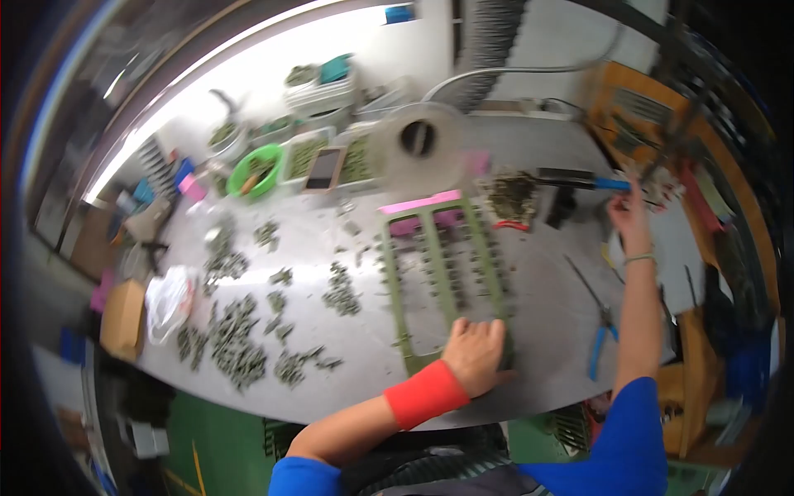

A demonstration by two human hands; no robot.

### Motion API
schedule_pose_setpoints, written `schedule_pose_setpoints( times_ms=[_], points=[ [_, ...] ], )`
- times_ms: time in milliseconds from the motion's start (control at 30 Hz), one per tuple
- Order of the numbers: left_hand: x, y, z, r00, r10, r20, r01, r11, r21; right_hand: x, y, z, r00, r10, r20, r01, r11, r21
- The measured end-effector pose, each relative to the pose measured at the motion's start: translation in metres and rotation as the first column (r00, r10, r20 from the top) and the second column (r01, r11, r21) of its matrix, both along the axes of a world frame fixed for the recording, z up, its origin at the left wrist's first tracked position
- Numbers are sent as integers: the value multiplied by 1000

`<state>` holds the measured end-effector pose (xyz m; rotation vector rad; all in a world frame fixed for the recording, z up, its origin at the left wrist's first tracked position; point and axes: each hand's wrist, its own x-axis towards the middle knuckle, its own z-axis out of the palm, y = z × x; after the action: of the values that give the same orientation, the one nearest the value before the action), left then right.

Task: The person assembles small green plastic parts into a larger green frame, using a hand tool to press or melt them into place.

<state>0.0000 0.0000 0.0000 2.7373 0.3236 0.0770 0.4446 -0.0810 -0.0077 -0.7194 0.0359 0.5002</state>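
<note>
The left hand (475, 355) rested on the green frame (438, 264), whether grasping I couldn't tell; right of the frame, the right hand (632, 217) gripped 1 blue-handled tool (610, 183).

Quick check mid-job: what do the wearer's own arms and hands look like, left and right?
Both hands are bare, without gloves. The left hand has a wide, plain red wristband at its wrist; the right hand has only a thin, pale band. Blue sleeves cover the upper arms, leaving both forearms uncovered.
</note>
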Motion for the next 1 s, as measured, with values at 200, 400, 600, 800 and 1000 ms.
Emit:
schedule_pose_setpoints(
  times_ms=[200, 400, 600, 800, 1000],
  points=[
    [-4, 7, -3, 998, 17, 68, -14, 999, -34, 51, 1, -4, 982, 109, 154, -59, 953, -299],
    [-37, 45, 23, 935, 3, 354, 19, 998, -59, 34, -23, 25, 936, 238, 260, -154, 939, -306],
    [-149, 207, -6, 803, 467, 371, -510, 860, 21, -51, -21, 52, 886, 283, 367, -158, 929, -334],
    [-193, 303, -30, 528, 847, 70, -849, 529, 4, -89, -30, 50, 891, 203, 407, -85, 954, -288],
    [-196, 319, -61, 515, 853, 87, -857, 515, 20, -109, -37, 51, 913, 156, 378, -61, 966, -251]
  ],
)
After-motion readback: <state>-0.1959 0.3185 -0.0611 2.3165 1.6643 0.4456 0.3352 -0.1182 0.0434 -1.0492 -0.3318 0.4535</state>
